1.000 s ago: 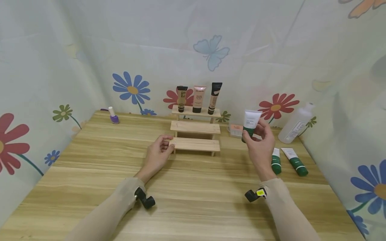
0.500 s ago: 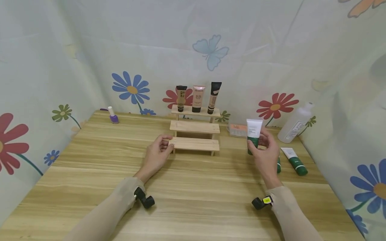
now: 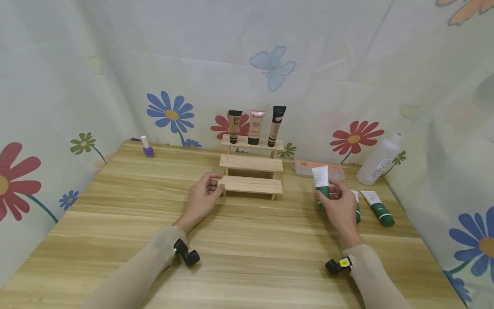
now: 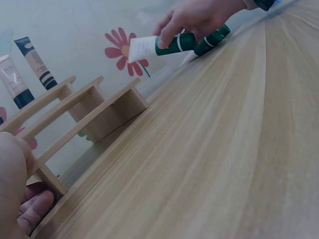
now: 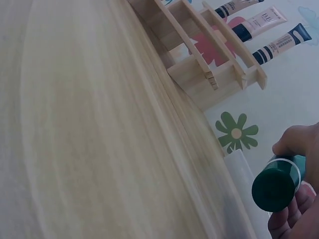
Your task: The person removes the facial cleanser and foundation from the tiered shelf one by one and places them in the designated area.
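My left hand grips the left end of a small three-tier wooden stand, thumb near the lowest shelf's top and fingers curled below, as the left wrist view shows. My right hand pinches a white and green squeeze tube between thumb and fingers, right of the stand. The tube's dark green cap points down, and its flat white end is up. On the top shelf stand three cosmetic tubes: a black-and-gold one, a pink BB tube and a taller black-topped one.
Two more green and white tubes lie right of my right hand; one is partly hidden by it, the other shows whole. Behind are a clear case with an orange label and a white bottle. Purple nail polish stands far left.
My right hand has brought the tube lower and closer to me, uncovering more of the clear case behind. The left hand keeps its grip on the stand.
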### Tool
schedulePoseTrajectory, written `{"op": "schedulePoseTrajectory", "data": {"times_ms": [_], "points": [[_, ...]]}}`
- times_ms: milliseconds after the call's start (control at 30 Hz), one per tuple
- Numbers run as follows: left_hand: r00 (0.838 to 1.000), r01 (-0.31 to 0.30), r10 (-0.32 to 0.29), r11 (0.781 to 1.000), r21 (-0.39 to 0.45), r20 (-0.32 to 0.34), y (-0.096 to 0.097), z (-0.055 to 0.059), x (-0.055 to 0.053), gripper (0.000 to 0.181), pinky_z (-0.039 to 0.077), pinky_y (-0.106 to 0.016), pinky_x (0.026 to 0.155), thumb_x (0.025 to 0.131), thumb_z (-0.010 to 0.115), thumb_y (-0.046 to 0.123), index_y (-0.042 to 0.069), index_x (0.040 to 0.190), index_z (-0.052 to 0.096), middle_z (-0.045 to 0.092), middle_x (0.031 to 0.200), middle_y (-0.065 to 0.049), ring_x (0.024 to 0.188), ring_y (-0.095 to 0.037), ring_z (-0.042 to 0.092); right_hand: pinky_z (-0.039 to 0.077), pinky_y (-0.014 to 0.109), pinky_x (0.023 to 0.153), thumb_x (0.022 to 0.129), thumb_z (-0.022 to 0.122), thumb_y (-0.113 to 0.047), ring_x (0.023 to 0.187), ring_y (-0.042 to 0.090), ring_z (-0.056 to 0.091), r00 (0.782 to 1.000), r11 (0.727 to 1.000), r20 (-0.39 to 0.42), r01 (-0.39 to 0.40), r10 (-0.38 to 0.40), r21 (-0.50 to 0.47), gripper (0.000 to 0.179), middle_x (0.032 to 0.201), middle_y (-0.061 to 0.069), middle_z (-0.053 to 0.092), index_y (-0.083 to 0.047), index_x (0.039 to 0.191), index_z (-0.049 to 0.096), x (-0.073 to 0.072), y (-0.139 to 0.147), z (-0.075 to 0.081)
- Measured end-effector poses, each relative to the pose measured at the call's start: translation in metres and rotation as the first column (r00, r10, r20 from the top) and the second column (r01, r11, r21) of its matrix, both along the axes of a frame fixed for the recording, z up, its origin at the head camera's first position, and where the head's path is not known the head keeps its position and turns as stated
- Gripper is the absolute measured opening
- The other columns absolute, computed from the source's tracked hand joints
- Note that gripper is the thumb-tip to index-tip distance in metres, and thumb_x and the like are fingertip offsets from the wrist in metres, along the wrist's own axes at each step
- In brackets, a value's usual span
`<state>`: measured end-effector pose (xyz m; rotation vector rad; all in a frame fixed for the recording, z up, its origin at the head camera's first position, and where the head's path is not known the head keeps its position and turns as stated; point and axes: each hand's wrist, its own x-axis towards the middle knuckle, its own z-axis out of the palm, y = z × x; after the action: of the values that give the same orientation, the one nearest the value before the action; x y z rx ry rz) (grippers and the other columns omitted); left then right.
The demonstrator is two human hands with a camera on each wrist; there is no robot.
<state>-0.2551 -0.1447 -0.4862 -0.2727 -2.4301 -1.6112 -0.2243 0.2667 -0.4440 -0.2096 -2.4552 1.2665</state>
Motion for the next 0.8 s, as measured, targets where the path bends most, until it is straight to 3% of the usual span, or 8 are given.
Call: {"op": "schedulePoseTrajectory", "data": {"times_ms": [400,633,800], "points": [[1.000,-0.002,0.002,1.000,0.001,0.001,0.0012,0.0016,0.0021,0.029,0.061,-0.028,0.088,0.110,0.072,0.020,0.015,0.139,0.070,0.078,0.110,-0.009,0.099,-0.021,0.075,0.051,0.018,0.076,0.099,0.085,-0.024,0.109,0.032,0.071,0.994,0.998,0.110,-0.003,-0.004,0.058,0.054,0.124,0.021,0.073,-0.003,0.147,0.070,0.0010,0.0027,-0.0072],[1.000,-0.007,0.007,1.000,0.003,0.003,0.0015,0.0023,0.0021,0.029,0.061,-0.027,0.088,0.110,0.072,0.020,0.014,0.139,0.069,0.078,0.111,-0.009,0.100,-0.021,0.075,0.052,0.047,0.097,0.098,0.087,-0.026,0.120,0.039,0.063,0.998,0.996,0.062,0.027,-0.033,0.088,0.059,0.134,0.023,0.067,-0.006,0.150,0.068,-0.0010,0.0030,-0.0085],[1.000,-0.009,0.009,1.000,-0.001,0.005,0.0013,0.0035,0.0026,0.029,0.061,-0.028,0.088,0.110,0.072,0.019,0.015,0.139,0.069,0.078,0.111,-0.009,0.100,-0.022,0.075,0.048,0.050,0.098,0.097,0.088,-0.026,0.121,0.041,0.059,0.998,0.993,0.028,0.058,-0.061,0.101,0.059,0.137,0.025,0.065,-0.007,0.149,0.069,-0.0013,0.0020,-0.0065]]}}
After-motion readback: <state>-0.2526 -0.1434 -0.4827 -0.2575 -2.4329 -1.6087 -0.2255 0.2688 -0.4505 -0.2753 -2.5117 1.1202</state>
